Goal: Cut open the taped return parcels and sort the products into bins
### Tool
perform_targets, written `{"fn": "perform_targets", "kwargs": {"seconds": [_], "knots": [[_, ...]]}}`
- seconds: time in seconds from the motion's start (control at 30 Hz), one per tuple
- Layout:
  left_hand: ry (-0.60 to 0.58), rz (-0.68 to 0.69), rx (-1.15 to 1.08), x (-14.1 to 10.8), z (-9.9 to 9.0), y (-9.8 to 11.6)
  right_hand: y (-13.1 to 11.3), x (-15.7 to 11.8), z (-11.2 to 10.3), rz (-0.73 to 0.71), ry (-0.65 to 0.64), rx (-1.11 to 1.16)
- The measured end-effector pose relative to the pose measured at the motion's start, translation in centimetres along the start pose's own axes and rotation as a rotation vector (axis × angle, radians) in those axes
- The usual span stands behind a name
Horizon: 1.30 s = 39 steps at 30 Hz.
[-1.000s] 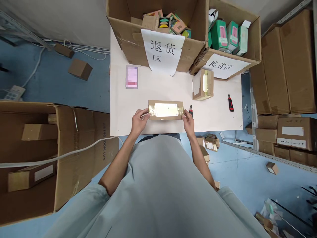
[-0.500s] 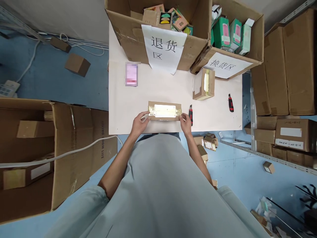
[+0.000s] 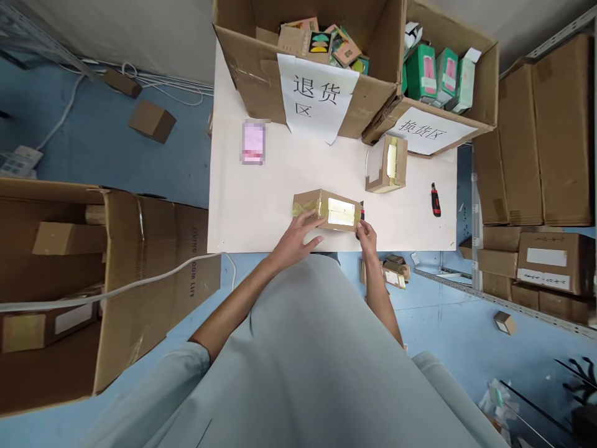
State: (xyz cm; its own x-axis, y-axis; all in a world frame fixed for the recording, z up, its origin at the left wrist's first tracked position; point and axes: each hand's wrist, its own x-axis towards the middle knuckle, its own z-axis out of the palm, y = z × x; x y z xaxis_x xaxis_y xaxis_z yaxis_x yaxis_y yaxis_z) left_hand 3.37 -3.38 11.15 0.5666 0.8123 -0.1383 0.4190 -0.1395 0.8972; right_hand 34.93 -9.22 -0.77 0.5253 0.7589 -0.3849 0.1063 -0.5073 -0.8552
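Observation:
A taped cardboard box (image 3: 305, 202) with a white label stands near the table's front edge, turned so that its left side shows. My left hand (image 3: 298, 239) has its fingers spread, with the fingertips against the box's lower left part. At the right end, my right hand (image 3: 367, 238) grips the box's lower corner between thumb and fingers. Just beyond that hand, a box cutter (image 3: 362, 211) is mostly hidden by the box and the fingers.
Another taped carton (image 3: 386, 165) stands farther back on the white table (image 3: 261, 211). A second box cutter (image 3: 435, 200) lies at right, a pink packet (image 3: 253, 142) at left. Two open cartons with paper signs, a large one (image 3: 252, 87) and a smaller one (image 3: 487, 112), line the back.
The box has shifted right and turned, showing its left side and covering part of the nearby box cutter. My left hand has moved right and spread its fingers; my right hand moved right with the box.

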Motion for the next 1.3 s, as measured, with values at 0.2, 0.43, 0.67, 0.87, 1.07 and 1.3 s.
{"fn": "perform_targets", "kwargs": {"seconds": [0.2,0.43,0.67,0.87,1.07,1.3], "knots": [[0.045,-0.122,0.136,-0.3,-1.2,-3.3,-1.8,-0.8,2.3,-0.055,-0.054,-0.038],[0.247,-0.248,0.162,-0.5,-1.7,-8.7,-6.2,-4.7,7.4,-0.315,0.023,-0.427],[0.477,-0.402,0.203,-2.0,-5.9,-12.0,-11.9,-9.4,13.7,-0.599,-0.109,-0.554],[0.470,-0.544,0.151,-1.5,-7.4,-13.5,-12.7,-9.8,15.6,-0.677,-0.099,-0.553],[0.537,-0.649,-0.305,0.5,-5.1,-13.6,-10.7,-5.1,11.6,-0.473,-0.037,-0.564],[0.432,-0.577,-0.222,1.7,-1.8,-11.2,-6.0,-1.1,6.1,-0.273,-0.020,-0.393]]}}
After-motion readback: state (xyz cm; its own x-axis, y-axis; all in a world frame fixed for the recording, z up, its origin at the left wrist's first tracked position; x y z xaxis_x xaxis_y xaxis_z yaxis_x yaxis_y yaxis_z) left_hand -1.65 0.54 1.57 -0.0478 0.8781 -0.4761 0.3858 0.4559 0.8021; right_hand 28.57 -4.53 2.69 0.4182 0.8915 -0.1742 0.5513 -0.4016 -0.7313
